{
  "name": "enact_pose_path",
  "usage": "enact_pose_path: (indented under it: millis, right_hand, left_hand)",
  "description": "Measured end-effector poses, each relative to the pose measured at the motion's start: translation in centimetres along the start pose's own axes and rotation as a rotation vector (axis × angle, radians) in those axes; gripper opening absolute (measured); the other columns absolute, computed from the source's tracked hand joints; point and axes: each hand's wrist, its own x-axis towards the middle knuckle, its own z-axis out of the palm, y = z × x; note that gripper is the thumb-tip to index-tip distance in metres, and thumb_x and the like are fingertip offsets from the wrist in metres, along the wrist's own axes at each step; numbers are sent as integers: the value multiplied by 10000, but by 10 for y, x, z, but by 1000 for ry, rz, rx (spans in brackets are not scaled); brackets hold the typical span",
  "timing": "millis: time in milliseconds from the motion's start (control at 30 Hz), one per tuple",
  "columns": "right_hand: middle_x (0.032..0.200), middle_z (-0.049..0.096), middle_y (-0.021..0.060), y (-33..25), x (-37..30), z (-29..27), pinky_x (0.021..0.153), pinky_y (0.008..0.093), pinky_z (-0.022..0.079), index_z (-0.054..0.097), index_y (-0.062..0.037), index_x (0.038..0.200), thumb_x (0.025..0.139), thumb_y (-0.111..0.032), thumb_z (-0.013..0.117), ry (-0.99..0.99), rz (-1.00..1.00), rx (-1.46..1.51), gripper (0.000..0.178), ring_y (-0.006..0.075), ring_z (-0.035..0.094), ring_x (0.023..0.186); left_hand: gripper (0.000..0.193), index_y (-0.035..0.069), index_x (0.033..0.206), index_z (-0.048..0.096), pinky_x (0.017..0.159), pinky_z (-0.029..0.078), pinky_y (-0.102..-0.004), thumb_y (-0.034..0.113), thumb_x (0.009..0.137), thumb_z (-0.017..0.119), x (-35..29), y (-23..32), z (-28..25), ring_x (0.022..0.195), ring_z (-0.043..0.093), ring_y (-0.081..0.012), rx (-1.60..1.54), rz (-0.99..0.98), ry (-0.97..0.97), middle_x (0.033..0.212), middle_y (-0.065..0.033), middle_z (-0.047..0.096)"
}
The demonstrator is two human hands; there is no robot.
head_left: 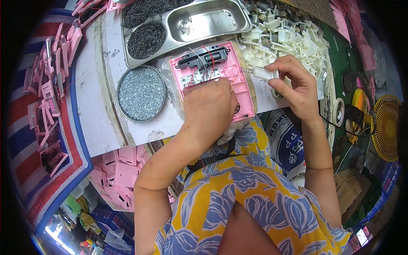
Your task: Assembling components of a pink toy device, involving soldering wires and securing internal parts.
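Observation:
A pink plastic casing (243,91) lies with its inside up near the table's front edge. It holds a black part (203,58), a metal plate and red and white wires. My left hand (212,100) rests on the casing, its fingers curled in over the interior; what they grip is hidden under the hand. To the right, my right hand (296,83) pinches a white plastic piece (264,73) between thumb and fingers. A coil spring (246,71) sticks out of that piece's left end, at the casing's right edge.
A round tin of small silvery screws (141,93) stands left of the casing. Behind it is a metal tray (204,39) with dark springs. White plastic parts (289,38) are heaped at the back right. Pink casings (121,170) are piled below left; a yellow fan (386,127) stands right.

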Motion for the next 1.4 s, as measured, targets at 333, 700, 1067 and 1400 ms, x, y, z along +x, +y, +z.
enact_pose_path:
  millis: [333, 700, 1067, 1400]
  right_hand:
    - [961, 669, 63, 1, -2, 9, 778, 318, 484, 762, -80, 1020, 779, -109, 810, -117, -140, -277, 247, 232, 605, 928]
    - [958, 627, 56, -20, 27, 18, 759, 372, 514, 713, -71, 960, 725, -119, 786, -297, -484, -639, 250, 272, 573, 907]
    - [958, 640, 85, 14, 27, 31, 736, 395, 512, 712, -49, 1004, 725, -83, 800, -307, -512, -344, 295, 291, 592, 858]
    - [930, 695, 88, -5, 51, 11, 776, 398, 542, 748, -55, 969, 815, -190, 747, -252, -271, -490, 205, 296, 653, 873]
  left_hand:
    - [217, 63, 938, 643, 518, 486, -350, 51, 768, 777, -31, -25, -3, 589, 629, -252, -230, 312, 98, 741, -59, 638]
    - [577, 24, 1244, 466, 512, 375, -203, 6, 772, 796, -50, -41, -3, 597, 459, -62, -562, 216, 49, 941, -80, 595]
    - [675, 39, 1258, 398, 547, 410, -200, 52, 732, 822, -44, -44, 13, 652, 471, -79, -669, 329, 138, 1191, -183, 593]
    - [636, 51, 1346, 557, 848, 565, -393, 167, 764, 785, -26, -23, -23, 989, 702, -314, -267, 265, -126, 1136, -137, 702]
